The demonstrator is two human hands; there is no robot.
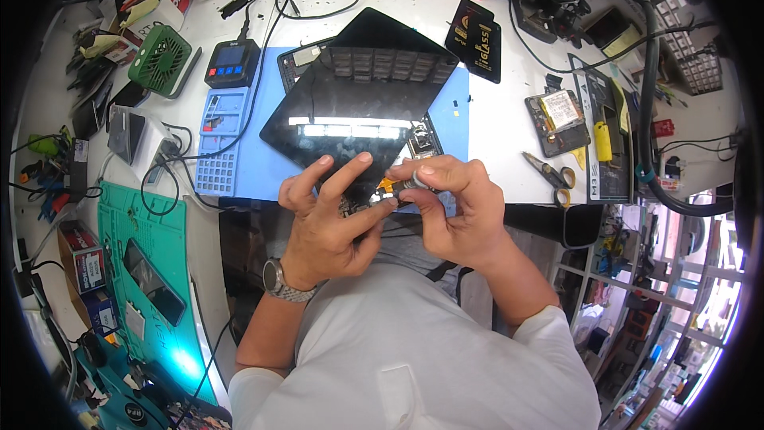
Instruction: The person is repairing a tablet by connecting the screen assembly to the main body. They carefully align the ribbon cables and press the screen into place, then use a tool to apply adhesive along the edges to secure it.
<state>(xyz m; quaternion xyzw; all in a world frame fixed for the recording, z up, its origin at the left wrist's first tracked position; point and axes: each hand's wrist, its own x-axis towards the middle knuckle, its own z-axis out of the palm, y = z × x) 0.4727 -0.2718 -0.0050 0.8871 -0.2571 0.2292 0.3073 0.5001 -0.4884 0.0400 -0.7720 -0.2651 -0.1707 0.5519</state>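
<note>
A glossy black tablet screen lies slanted over an opened tablet body, whose inner parts show at its lower right. My left hand, with a watch on its wrist, rests spread fingers on the lower part of the glass. Its thumb reaches right, toward an orange flex cable at the near edge. Right beside that, my right hand is closed in a pinch around a small greyish piece, mostly covered by the fingers. Both hands' tips nearly meet there.
Under the tablet is a blue mat. To the left stand a small black device with a screen and a green fan. Scissors, an opened phone and black glass packets lie to the right. Cables cross the left side.
</note>
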